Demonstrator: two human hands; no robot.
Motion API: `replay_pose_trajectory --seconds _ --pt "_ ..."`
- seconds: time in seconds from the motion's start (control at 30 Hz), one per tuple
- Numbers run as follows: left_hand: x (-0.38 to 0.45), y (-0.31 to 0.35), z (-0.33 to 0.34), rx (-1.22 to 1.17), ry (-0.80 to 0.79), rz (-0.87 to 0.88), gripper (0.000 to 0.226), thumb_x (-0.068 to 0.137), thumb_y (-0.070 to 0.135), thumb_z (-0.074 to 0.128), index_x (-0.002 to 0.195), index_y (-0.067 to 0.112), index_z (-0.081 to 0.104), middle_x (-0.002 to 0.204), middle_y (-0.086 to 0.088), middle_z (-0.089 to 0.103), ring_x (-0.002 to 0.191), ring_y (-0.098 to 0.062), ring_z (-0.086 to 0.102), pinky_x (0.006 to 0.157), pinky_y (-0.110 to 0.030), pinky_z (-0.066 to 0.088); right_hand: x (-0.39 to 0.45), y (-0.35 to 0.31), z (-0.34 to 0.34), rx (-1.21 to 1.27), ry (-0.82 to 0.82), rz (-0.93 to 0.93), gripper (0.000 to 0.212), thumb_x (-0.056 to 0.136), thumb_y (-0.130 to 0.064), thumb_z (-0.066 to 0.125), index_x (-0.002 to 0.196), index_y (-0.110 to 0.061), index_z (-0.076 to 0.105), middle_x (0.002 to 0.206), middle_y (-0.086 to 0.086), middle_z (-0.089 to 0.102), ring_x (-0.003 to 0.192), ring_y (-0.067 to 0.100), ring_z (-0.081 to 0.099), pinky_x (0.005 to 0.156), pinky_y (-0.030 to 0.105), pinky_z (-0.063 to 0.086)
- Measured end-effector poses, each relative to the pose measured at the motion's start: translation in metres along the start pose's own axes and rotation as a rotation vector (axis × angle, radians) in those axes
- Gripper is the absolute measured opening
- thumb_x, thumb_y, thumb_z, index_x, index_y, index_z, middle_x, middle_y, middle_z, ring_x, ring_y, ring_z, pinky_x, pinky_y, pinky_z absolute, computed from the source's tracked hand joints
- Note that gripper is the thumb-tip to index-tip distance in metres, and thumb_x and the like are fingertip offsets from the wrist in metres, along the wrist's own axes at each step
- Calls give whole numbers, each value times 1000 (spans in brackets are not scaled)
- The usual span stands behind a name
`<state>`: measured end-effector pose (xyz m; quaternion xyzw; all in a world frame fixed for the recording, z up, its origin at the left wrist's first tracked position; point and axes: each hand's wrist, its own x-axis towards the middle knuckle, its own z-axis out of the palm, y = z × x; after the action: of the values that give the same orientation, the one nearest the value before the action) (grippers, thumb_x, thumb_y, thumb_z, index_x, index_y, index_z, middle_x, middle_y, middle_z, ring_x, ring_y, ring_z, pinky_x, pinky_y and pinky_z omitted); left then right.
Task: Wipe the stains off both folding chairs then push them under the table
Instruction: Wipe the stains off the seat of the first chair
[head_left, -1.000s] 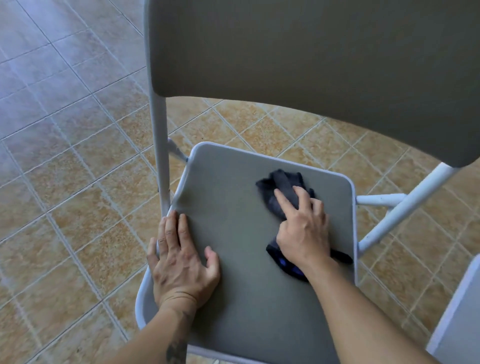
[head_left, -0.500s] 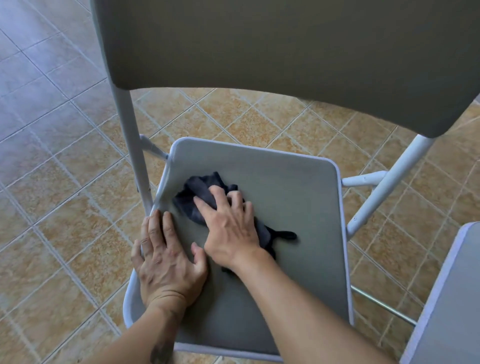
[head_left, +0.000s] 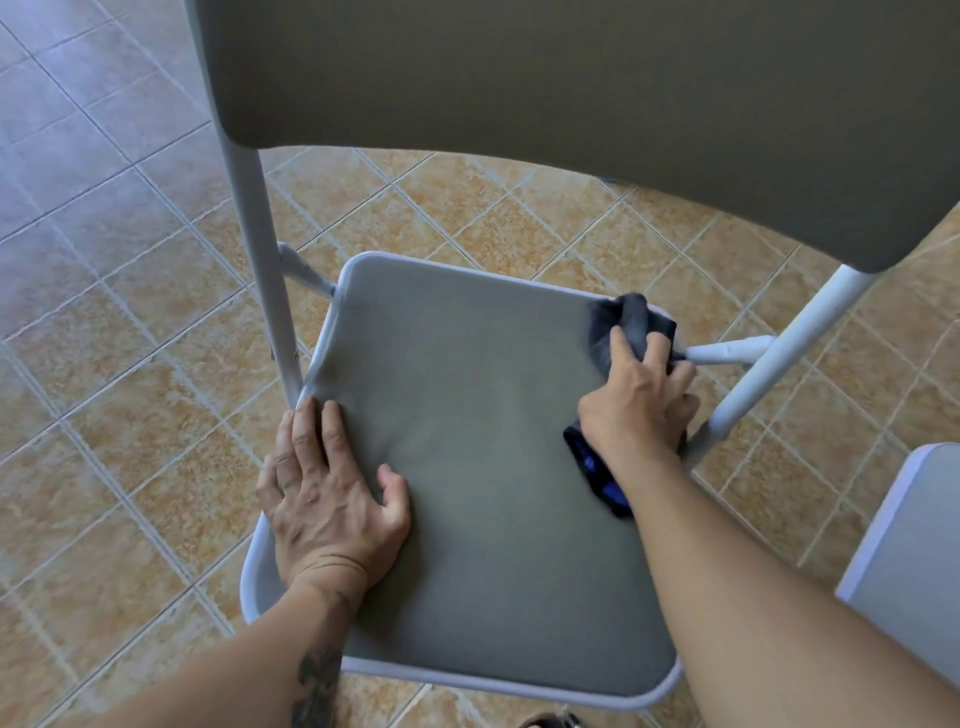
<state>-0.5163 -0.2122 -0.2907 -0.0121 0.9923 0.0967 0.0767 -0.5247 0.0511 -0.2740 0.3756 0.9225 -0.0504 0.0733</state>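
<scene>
Two hands work one folding chair (head_left: 467, 467). Left hand (head_left: 332, 499) lies flat, fingers spread, on the seat's 9 o'clock edge. Right hand (head_left: 639, 400) presses a dark cloth (head_left: 623, 322) against the seat's 2 o'clock corner, fingers curled over it. Second chair (head_left: 914, 545) stands at 3 o'clock.

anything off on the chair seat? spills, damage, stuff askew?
Nothing stands out. The seat looks even grey with no visible stain or tear. The left hand lies flat at its left edge; the right hand holds a dark cloth at the far right corner.
</scene>
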Motion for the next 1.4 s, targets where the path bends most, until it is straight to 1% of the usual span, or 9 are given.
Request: replay_pose_trajectory --seconds 0.13,0.23,0.33,0.4,0.63,0.83,0.97,1.17,1.4 --pt "1 1 0 13 -7 -2 83 74 47 44 148 11 29 159 -11 24 147 -31 21 116 -50 21 -58 -29 11 72 44 -223 70 68 -17 50 136 -33 48 134 3 43 104 36 43 80 47 41" --pt "1 0 2 9 2 -3 83 74 47 43 148 12 28 159 -9 23 148 -29 19 116 -49 21 -88 -45 18 56 -31 -536 73 62 -20 51 134 -34 54 139 2 47 104 34 47 77 43 37" --pt "1 0 3 6 19 0 83 74 47 43 148 12 28 159 -9 23 148 -28 17 117 -48 19 -73 -34 16 63 -90 -692 70 68 -19 51 135 -38 53 145 -1 43 109 31 46 80 42 37" --pt "1 0 3 10 21 6 82 75 47 42 148 12 28 159 -8 23 148 -28 17 117 -47 18 -58 -19 13 78 -81 -651 68 70 -17 48 133 -40 56 145 -3 44 110 30 46 81 41 36" --pt "-1 2 3 11 24 3 82 75 47 44 148 13 29 159 -7 23 147 -27 17 115 -48 19 -47 26 10 187 120 -157 68 69 -9 42 128 -34 63 138 1 52 107 35 46 82 48 40" --pt "-2 1 1 -17 11 12 83 75 49 42 149 14 28 160 -6 21 148 -25 15 118 -46 16 -103 23 13 238 93 -166 67 67 -9 43 126 -32 65 137 1 51 103 34 46 80 49 47" --pt "-3 -2 1 -49 9 24 82 77 49 41 150 14 28 160 -5 20 149 -24 13 119 -44 12 -164 -13 15 191 -58 -407 68 64 -26 38 127 -38 61 138 -4 48 106 32 49 76 44 43" --pt "-5 -8 -1 -114 -3 53 78 81 48 39 151 16 28 162 -6 18 150 -24 11 120 -44 10 -164 0 16 121 -113 -556 70 67 -22 47 135 -39 54 148 -2 41 114 32 46 82 43 40" --pt "-9 -15 -5 -188 -45 82 66 89 39 46 150 19 29 163 -5 14 150 -25 9 121 -43 6 -164 83 6 91 42 -85 67 76 -1 55 137 -30 55 144 4 42 108 36 39 79 49 40"
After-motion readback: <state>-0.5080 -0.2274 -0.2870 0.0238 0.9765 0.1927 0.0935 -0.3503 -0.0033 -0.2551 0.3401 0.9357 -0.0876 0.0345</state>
